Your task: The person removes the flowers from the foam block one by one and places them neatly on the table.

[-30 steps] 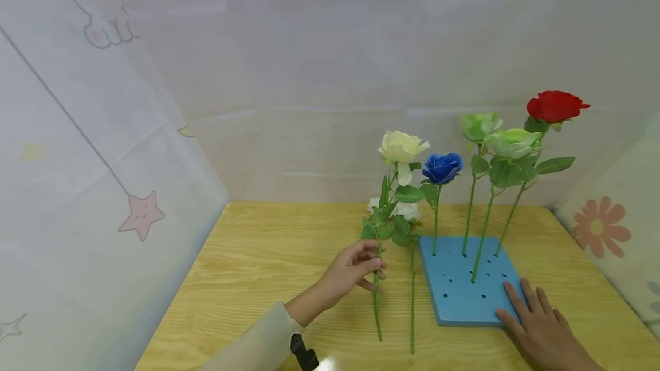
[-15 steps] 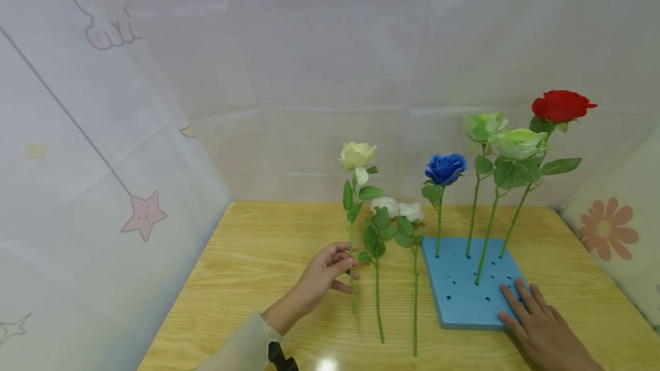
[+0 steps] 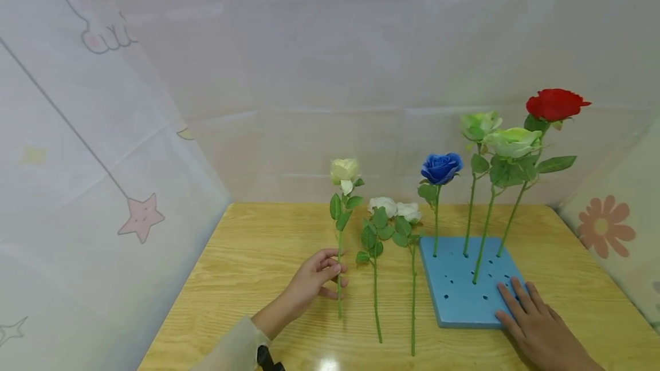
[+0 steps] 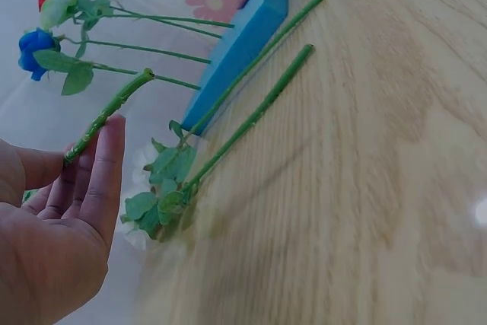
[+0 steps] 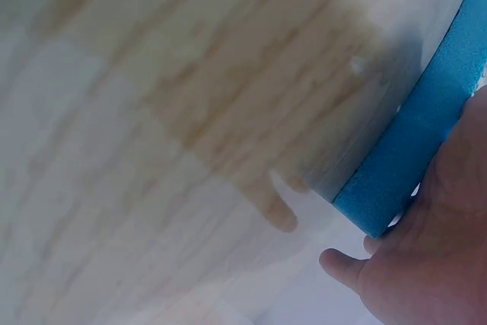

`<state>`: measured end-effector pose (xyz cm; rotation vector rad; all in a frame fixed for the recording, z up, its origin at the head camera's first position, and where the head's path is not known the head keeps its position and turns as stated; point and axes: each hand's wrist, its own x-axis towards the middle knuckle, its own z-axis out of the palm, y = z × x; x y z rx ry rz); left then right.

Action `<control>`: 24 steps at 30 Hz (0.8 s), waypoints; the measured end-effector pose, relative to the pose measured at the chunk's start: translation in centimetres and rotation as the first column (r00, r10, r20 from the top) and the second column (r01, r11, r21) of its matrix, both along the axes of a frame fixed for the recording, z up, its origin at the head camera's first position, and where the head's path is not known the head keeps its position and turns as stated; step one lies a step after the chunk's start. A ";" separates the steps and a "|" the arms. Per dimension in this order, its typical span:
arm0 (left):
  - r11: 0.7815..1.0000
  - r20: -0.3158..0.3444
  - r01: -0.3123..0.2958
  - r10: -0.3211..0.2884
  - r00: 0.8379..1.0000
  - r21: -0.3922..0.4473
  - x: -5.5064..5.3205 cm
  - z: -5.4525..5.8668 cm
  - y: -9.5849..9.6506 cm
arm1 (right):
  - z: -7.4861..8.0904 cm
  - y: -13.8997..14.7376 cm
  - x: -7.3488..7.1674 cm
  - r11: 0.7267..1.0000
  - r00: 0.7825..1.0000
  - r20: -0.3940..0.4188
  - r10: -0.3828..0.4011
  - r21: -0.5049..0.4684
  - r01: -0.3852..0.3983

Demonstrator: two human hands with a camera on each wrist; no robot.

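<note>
In the head view my left hand (image 3: 314,279) pinches the green stem of a pale yellow rose (image 3: 344,172) between thumb and fingers, bloom upward. The left wrist view shows the cut end of that rose stem (image 4: 110,116) jutting past the fingers. With straight fingers, my right hand (image 3: 541,325) rests on the near right corner of a blue foam board (image 3: 464,308) pierced with several holes. Standing in the board are a blue rose (image 3: 441,169), two pale green roses (image 3: 513,142) and a red rose (image 3: 557,105). The right wrist view shows the board's side (image 5: 411,142) beside that hand.
Two white roses (image 3: 382,206) lie side by side on the wooden table (image 3: 268,239), between my left hand and the board, stems toward me. A pale cloth backdrop (image 3: 330,73) with printed figures rises behind the table and at its sides.
My left hand has carried the pale yellow rose leftward and a little lower, away from the white roses. The right hand stays on the board.
</note>
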<state>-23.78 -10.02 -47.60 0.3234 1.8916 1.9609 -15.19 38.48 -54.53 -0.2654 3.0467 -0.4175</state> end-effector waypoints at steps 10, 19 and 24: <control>0.998 0.067 0.014 -0.010 0.998 -0.063 0.6 -0.9 -1.6 | 0.0 0.0 0.0 1.000 0.999 -0.025 0.022 -0.003 -0.022; 0.995 0.112 0.057 -0.048 0.993 -0.083 1.0 -2.0 -2.2 | 0.1 -0.2 0.1 1.000 1.000 -0.005 0.007 -0.005 -0.007; 0.994 0.123 0.055 -0.044 0.991 -0.091 0.8 -2.3 -2.3 | 0.0 -0.1 0.1 1.000 0.999 -0.042 0.021 0.010 -0.020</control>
